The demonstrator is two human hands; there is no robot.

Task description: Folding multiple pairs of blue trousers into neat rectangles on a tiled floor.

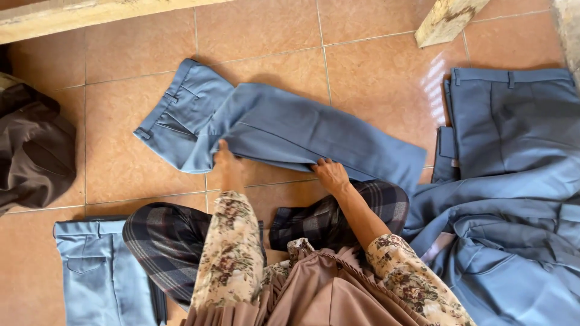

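Hands (278,169) on smooth blue trousers (272,127)

**Floral sleeves, plaid legs**

Both arms wear cream sleeves printed with brown and rust flowers; the left hand (225,158) and right hand (331,175) are bare. A pleated tan-brown cloth drapes at the chest. The legs are covered in dark plaid fabric with pale lines.

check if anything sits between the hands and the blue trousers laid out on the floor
Nothing visible does. The left hand and right hand both rest directly on the near edge of the blue trousers, which lie flat on the tiled floor.
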